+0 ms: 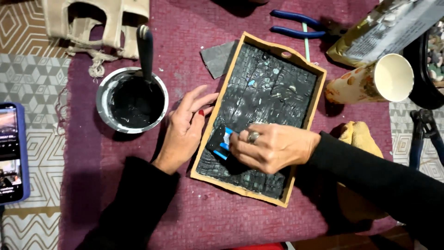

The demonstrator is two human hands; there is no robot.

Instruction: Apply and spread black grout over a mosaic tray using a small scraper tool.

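A wooden tray [318,92] lies tilted on a purple cloth, its floor smeared thick with black paste. My right hand [270,147], with a ring on one finger, is closed on a small blue spreader [221,141] coated in black, pressed onto the paste near the tray's lower left part. Flat on the cloth, my left hand [185,127] rests with fingers apart, its fingertips against the tray's left rim. It holds nothing. A round bowl [105,95] of black paste stands left of that hand, with a dark-handled tool [145,48] standing in it.
A phone [13,153] lies at the left edge. Blue-handled pliers [296,25] and a grey scrap [217,58] lie behind the tray. A paper cup [370,83] lies on its side at right, by a bag of pebbles [384,28], a yellow cloth [358,134] and more pliers [423,134].
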